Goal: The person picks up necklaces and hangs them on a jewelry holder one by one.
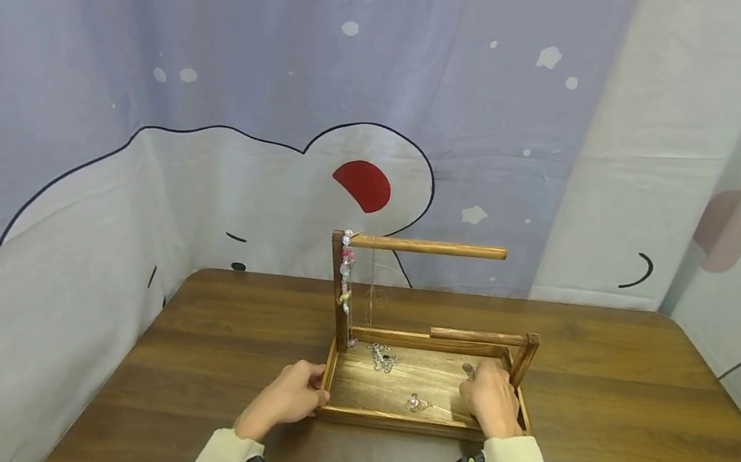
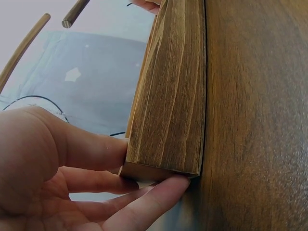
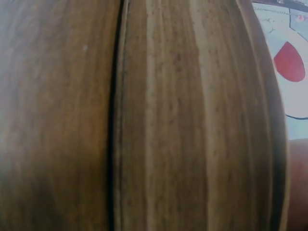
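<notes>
A wooden jewelry stand with a shallow tray (image 1: pixel 411 427) sits on the table. My left hand (image 1: pixel 292 394) holds the tray's front left corner; in the left wrist view the thumb (image 2: pixel 96 150) lies at its upper edge and the fingers (image 2: pixel 149 204) bend around its end. My right hand (image 1: pixel 491 398) reaches down inside the tray's right end, its fingertips at a small silvery piece of jewelry (image 1: pixel 469 370). Whether they pinch it I cannot tell. A silver chain (image 1: pixel 382 358) lies at the tray's left, and a piece with a pale bead (image 1: pixel 415 404) near the front.
From the tall left post a long bar (image 1: pixel 430 247) extends right, with a colorful beaded strand (image 1: pixel 347 268) and a thin chain (image 1: pixel 371 284) hanging from it. A shorter bar (image 1: pixel 478 336) points left from the right post (image 1: pixel 525 359). A patterned curtain (image 1: pixel 280 69) hangs behind the table (image 1: pixel 635 406).
</notes>
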A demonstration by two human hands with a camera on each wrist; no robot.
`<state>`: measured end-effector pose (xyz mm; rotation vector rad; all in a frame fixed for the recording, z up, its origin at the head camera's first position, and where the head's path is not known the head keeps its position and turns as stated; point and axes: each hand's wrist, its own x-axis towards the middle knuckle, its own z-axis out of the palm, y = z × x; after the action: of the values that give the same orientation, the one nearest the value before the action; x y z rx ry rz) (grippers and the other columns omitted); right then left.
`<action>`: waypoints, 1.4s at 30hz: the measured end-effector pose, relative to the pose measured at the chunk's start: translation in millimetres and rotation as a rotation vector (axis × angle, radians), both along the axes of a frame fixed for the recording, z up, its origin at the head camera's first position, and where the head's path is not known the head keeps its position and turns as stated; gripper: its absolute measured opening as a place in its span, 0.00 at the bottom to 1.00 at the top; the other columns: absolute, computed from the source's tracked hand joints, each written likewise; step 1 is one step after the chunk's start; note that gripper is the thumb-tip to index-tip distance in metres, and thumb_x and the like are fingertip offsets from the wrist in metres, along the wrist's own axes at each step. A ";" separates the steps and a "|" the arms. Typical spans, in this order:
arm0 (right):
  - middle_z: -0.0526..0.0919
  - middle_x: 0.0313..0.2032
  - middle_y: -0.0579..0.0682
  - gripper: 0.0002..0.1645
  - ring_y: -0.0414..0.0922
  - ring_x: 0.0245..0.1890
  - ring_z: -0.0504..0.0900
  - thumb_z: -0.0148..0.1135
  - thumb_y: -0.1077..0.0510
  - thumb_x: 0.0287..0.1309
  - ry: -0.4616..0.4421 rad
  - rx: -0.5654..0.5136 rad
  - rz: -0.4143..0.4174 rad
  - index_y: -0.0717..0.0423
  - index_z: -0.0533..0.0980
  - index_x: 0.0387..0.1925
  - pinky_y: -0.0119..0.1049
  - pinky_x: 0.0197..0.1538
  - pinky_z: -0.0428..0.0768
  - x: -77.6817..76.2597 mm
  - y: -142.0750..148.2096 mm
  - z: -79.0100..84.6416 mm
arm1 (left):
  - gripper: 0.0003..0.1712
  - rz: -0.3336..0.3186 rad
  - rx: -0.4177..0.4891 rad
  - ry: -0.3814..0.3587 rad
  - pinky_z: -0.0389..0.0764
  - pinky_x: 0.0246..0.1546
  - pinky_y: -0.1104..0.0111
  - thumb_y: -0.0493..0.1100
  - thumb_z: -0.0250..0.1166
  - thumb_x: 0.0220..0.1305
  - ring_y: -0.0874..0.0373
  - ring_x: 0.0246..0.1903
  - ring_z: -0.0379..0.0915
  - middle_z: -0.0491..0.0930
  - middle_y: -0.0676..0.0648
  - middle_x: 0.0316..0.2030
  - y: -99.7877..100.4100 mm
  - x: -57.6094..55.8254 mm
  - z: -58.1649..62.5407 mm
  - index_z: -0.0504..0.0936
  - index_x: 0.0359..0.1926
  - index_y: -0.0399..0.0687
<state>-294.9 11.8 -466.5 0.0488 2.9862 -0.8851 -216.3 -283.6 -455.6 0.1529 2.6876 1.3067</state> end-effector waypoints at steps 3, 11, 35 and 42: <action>0.75 0.29 0.57 0.04 0.52 0.25 0.73 0.48 0.65 0.46 -0.006 -0.012 0.004 0.58 0.69 0.20 0.46 0.23 0.71 1.1 -1.4 0.5 | 0.27 0.000 -0.003 -0.001 0.80 0.22 0.69 0.30 0.59 0.55 0.56 0.24 0.73 0.75 0.43 0.30 0.0 0.3 -0.1 0.67 0.57 0.22; 0.80 0.40 0.63 0.16 0.52 0.27 0.77 0.53 0.65 0.44 0.033 0.066 0.017 0.59 0.80 0.38 0.48 0.26 0.73 10.2 -6.0 9.9 | 0.27 -0.002 0.001 0.005 0.80 0.21 0.69 0.30 0.58 0.55 0.56 0.24 0.73 0.76 0.41 0.31 0.0 0.6 -1.0 0.67 0.56 0.22; 0.71 0.27 0.55 0.08 0.50 0.28 0.69 0.43 0.65 0.51 0.017 -0.068 0.171 0.60 0.69 0.22 0.43 0.31 0.70 5.6 -6.0 17.5 | 0.29 0.013 0.004 -0.008 0.80 0.21 0.69 0.30 0.59 0.55 0.57 0.24 0.73 0.76 0.41 0.32 0.8 0.7 1.4 0.64 0.58 0.20; 0.73 0.28 0.54 0.08 0.48 0.30 0.72 0.44 0.64 0.56 0.047 -0.316 0.183 0.63 0.70 0.29 0.39 0.35 0.71 4.9 -9.5 20.1 | 0.29 0.010 0.006 -0.007 0.80 0.21 0.70 0.30 0.58 0.55 0.56 0.24 0.73 0.75 0.40 0.32 0.3 0.5 0.4 0.64 0.58 0.21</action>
<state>-290.0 2.3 -446.4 -0.2503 2.7919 -1.3317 -215.8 -283.3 -455.2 0.1352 2.6822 1.3152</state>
